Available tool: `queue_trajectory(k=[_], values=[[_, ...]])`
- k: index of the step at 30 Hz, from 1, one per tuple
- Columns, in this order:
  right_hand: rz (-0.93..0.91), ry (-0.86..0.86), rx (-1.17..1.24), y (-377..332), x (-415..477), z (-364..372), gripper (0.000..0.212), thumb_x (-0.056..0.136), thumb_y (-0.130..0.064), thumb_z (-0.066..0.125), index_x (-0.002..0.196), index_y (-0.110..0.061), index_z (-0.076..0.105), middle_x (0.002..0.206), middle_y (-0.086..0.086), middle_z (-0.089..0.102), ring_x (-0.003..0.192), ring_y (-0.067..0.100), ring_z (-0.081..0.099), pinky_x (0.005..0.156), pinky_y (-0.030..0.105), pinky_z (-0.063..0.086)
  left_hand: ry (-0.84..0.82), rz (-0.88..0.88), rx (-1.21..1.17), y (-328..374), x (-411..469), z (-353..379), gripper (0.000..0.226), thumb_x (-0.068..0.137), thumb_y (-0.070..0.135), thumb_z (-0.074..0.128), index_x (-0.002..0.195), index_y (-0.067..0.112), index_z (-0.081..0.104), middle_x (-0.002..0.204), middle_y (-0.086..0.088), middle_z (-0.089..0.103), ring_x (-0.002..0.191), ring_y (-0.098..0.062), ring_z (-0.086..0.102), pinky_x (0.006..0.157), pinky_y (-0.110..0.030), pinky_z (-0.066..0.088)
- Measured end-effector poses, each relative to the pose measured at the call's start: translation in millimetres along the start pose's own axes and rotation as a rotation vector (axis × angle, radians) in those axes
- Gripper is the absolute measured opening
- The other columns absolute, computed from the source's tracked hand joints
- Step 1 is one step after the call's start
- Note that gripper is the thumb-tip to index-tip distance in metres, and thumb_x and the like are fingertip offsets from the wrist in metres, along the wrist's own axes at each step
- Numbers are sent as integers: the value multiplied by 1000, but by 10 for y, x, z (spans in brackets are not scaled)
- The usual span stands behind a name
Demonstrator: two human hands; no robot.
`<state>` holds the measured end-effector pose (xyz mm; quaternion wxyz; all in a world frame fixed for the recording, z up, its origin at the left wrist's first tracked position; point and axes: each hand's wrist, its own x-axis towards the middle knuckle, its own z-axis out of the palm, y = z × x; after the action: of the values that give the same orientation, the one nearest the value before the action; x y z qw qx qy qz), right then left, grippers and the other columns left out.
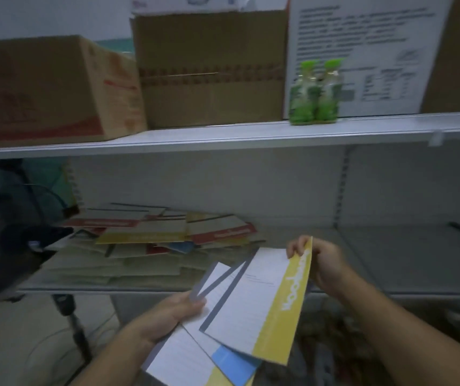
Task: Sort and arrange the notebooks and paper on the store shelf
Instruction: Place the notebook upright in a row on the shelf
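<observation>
In left hand (173, 316) a fan (184, 358) of four notebooks is gripped by its left edge. The top notebook (267, 299), yellow-banded, is pinched at its far corner by right hand (320, 263); its long axis runs from that hand back toward the body. A loose pile (167, 240) is spread on shelf (390, 263) ahead-left, nearer left hand; its count cannot be told.
</observation>
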<state>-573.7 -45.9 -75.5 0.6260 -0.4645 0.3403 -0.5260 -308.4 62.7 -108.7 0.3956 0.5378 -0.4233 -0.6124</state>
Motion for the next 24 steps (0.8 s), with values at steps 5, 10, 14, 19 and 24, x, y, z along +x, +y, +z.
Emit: queue_trajectory(k=[5,10,14,19,24], values=[[-50,582,-261,-216,-453,-1259,27,94,-12,43,73,-12,60,74,10,62,57,7,59,60,24,48,-47,0,32,-129,338,1241,31,83,-2,61,114,1,61,99,-24,71,74,-31,70,59,-30,55],[148,484,32,-365,-1268,-1960,27,96,-29,50,102,-5,60,90,13,69,82,28,64,81,42,50,-67,39,13,-240,554,2496,33,83,-2,61,116,0,59,99,-25,70,81,-36,68,71,-39,56],[149,598,-203,-533,-1664,-2651,47,84,6,59,126,-12,46,101,7,65,87,29,65,63,34,52,-168,7,-73,-327,584,3406,36,80,4,64,115,11,61,104,-23,70,94,-41,66,87,-49,51],[209,602,-362,-884,-2049,-3443,47,82,7,61,118,-22,53,103,4,67,86,28,66,66,35,52,-273,-202,-118,-403,746,4093,30,91,28,56,117,14,63,102,-21,71,92,-39,68,83,-46,53],[199,598,-424,-895,-2117,-3898,48,79,15,58,108,-23,62,95,2,72,81,22,68,62,27,53,-347,-293,-88,-389,982,4717,51,68,29,72,112,5,65,97,-23,72,85,-38,70,79,-46,54]])
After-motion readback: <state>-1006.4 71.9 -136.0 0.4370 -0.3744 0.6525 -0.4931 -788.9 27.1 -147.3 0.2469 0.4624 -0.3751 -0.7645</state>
